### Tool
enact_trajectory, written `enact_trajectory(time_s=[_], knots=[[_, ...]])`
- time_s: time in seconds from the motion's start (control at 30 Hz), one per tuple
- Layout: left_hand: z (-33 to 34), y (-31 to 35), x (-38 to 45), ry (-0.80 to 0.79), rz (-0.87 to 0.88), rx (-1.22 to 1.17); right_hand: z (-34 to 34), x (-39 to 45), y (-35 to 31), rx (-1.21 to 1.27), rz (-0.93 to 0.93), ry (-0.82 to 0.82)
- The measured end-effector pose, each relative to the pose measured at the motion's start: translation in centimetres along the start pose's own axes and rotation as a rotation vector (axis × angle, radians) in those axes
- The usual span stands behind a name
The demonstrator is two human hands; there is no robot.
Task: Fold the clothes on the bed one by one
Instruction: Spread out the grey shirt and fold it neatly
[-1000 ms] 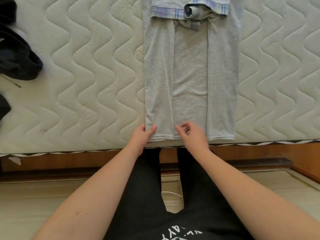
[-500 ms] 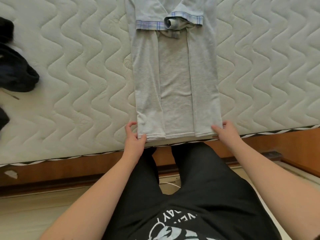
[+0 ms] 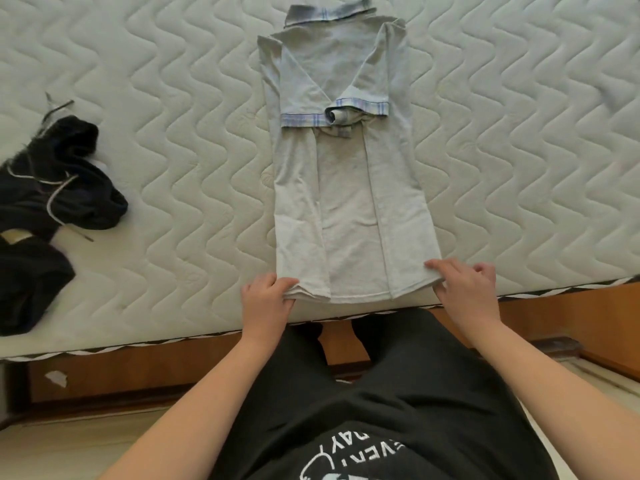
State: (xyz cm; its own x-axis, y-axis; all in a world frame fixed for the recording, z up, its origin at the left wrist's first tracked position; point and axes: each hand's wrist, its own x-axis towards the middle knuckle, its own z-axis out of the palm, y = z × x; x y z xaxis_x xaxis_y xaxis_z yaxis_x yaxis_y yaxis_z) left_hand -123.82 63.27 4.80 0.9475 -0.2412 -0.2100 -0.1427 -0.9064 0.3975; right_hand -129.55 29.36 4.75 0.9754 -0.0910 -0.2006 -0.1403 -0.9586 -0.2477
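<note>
A light grey polo shirt [image 3: 349, 188] lies lengthwise on the quilted white mattress [image 3: 173, 168], both sides folded in, plaid-trimmed sleeves crossed over the chest, collar at the far end. My left hand [image 3: 265, 299] pinches the near left corner of its hem, thumb on top. My right hand [image 3: 462, 282] grips the near right corner, fingers lying over the fabric and thumb at the hem's edge.
A heap of dark clothes [image 3: 45, 209] with a pale drawstring lies at the mattress's left side. The bed's wooden frame [image 3: 173, 368] runs along the near edge, against my legs. Pale floor shows below it.
My right hand moved from the middle of the hem to its right corner. Both hands now hold the hem corners. The view has tilted up, showing the whole shirt.
</note>
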Motion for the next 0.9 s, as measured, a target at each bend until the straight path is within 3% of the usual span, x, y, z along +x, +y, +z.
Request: enact_trajectory(time_s=[0.1, 0.27, 0.53, 0.7, 0.8, 0.9], knots=[[-1.7, 1.3, 1.0, 0.157, 0.117, 0.104, -2.3, 0.8, 0.8, 0.008, -0.069, 0.114], [-5.4, 2.5, 2.9, 0.084, 0.489, 0.045, -6.7, 2.4, 1.8, 0.046, -0.352, 0.168], [-10.7, 5.5, 0.4, -0.043, 0.445, 0.059, -13.4, 1.7, 2.3, 0.101, -0.511, 0.250], [-12.2, 5.5, -2.9, -0.135, 0.418, 0.032, -15.2, -3.8, 1.0, 0.131, -0.434, 0.152], [-12.7, 4.2, -4.5, -0.288, 0.304, 0.035, -15.5, -6.6, 0.7, 0.173, -0.296, 0.051], [-13.3, 3.3, -5.8, -0.339, 0.257, -0.007, -15.4, -8.5, 0.2, 0.226, -0.197, -0.005]])
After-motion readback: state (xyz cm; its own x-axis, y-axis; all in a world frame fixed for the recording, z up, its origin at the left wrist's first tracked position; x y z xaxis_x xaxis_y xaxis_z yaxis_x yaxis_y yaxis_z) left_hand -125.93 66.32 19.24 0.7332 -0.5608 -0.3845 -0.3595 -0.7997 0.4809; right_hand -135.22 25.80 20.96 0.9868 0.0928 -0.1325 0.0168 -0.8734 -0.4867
